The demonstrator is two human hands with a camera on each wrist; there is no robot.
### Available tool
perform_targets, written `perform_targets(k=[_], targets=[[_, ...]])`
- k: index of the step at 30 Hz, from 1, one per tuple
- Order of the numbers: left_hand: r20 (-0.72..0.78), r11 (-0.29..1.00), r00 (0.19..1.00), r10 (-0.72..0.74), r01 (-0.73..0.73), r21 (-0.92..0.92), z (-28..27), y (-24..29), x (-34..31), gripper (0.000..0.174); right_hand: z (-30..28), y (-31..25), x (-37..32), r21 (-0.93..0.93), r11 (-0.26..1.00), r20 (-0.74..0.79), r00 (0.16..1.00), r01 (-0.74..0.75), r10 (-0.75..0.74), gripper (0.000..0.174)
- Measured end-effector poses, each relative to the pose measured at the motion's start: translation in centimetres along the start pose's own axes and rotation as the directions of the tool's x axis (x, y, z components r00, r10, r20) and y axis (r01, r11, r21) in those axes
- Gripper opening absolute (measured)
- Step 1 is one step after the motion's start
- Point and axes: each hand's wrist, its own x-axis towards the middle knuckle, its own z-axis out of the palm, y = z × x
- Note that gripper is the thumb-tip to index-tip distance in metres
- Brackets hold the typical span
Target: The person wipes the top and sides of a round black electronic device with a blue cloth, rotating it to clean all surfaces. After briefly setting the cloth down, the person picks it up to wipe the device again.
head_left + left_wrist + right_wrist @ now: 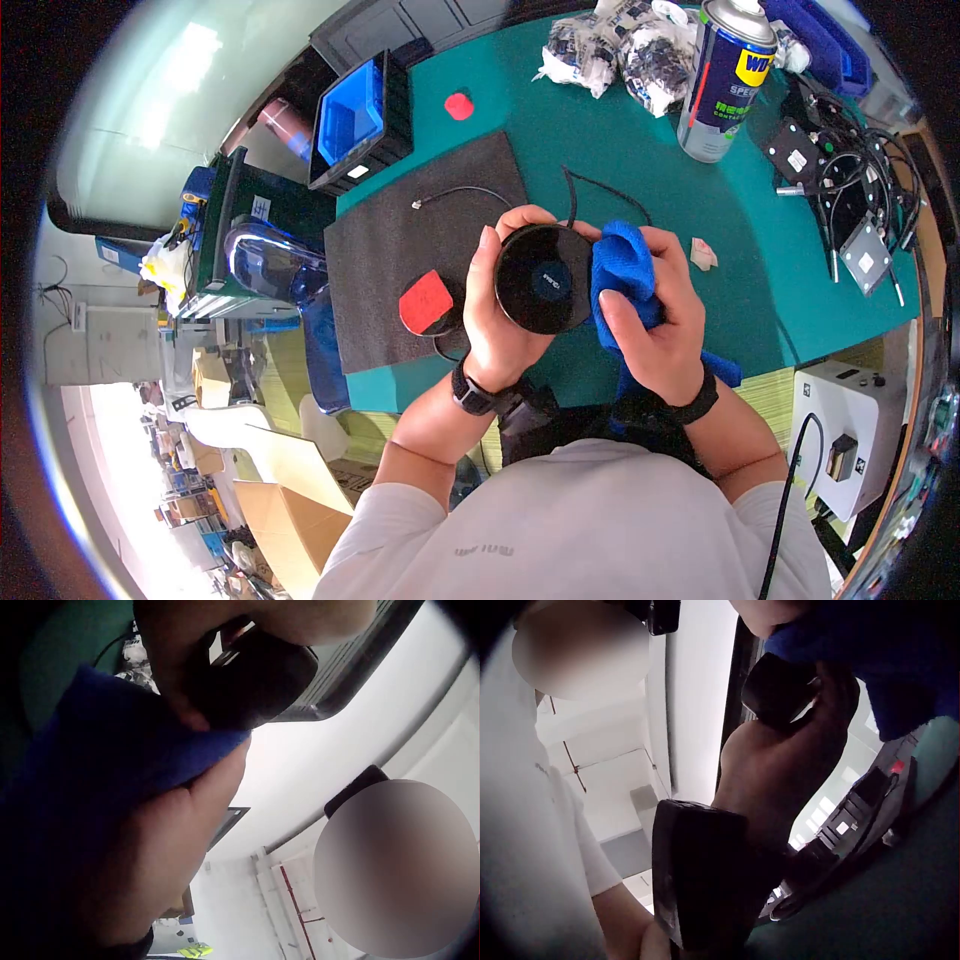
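My left hand (496,340) grips a round, glossy black puck-shaped device (530,285) by its rim, the shiny face with a small light logo turned up. In my right hand (668,335), a blue cloth (622,262) is bunched, with the thumb on top, against the device's right edge. A black cable (607,181) shows on the table just beyond the device. Both wrist views are dark; the cloth (112,742) and the device's black body (776,686) appear there close together. Below and left of the device lies a red-topped piece (427,303) on a black mat (375,250).
On the green table (740,290) stand a spray can (725,90), plastic-wrapped bundles (620,55) and a black bin with a blue liner (360,120). Cabled modules (850,200) crowd the right side. A red round piece (459,106) and a paper scrap (703,254) lie nearby.
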Motion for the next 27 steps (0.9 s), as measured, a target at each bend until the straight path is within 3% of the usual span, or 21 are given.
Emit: perform_targets(k=[2, 4, 7, 12, 16, 20, 23, 24, 26, 27], targets=[[-0.013, 1.000, 1.000, 0.008, -0.008, 0.022, 0.1, 0.0, 0.0, 0.047, 0.2, 0.0, 0.1, 0.034, 0.999, -0.011, 1.000, -0.016, 0.017, 0.029], [-0.025, 0.999, 1.000, 0.016, -0.015, 0.043, 0.0, 0.1, 0.0, 0.047, 0.4, 0.2, 0.0, 0.204, 0.969, -0.014, 0.989, -0.140, 0.146, 0.029], [-0.010, 0.998, 1.000, 0.022, -0.021, 0.052, -0.1, 0.1, 0.0, 0.048, 0.1, 0.4, 0.3, 0.314, 0.916, 0.050, 0.968, -0.249, 0.245, 0.031], [0.018, 0.931, 0.998, 0.062, -0.064, 0.360, -0.2, -0.4, 0.3, 0.048, 0.1, 0.6, 0.9, 0.297, 0.888, 0.054, 0.935, -0.350, 0.350, 0.033], [-0.005, 0.923, 1.000, -0.023, 0.023, 0.385, -0.6, -0.5, 0.1, 0.049, -0.3, 0.0, 1.6, 0.177, 0.880, 0.042, 0.897, -0.440, 0.440, 0.032], [-0.007, 0.952, 1.000, -0.023, 0.024, 0.305, -0.9, -0.6, 0.3, 0.045, -0.2, 0.6, 2.0, 0.118, 0.936, 0.002, 0.942, -0.333, 0.335, 0.032], [-0.021, 0.949, 0.999, 0.030, -0.022, 0.316, -0.7, -0.3, 0.3, 0.044, -0.3, 0.2, 2.3, 0.076, 0.931, 0.081, 0.933, -0.356, 0.350, 0.032], [-0.016, 0.948, 0.999, 0.034, -0.027, 0.316, -0.6, -0.2, 0.3, 0.044, -0.3, 0.0, 2.3, 0.077, 0.950, 0.085, 0.952, -0.301, 0.295, 0.032], [-0.028, 0.850, 0.991, 0.127, -0.095, 0.517, -0.4, 0.0, 0.1, 0.044, -0.1, -0.6, 2.4, 0.072, 0.968, 0.089, 0.968, -0.241, 0.234, 0.032], [-0.059, 0.956, 0.996, 0.066, -0.046, 0.290, -0.2, 0.2, 0.1, 0.046, -0.1, -1.0, 2.6, 0.047, 0.980, 0.105, 0.976, -0.196, 0.190, 0.032]])
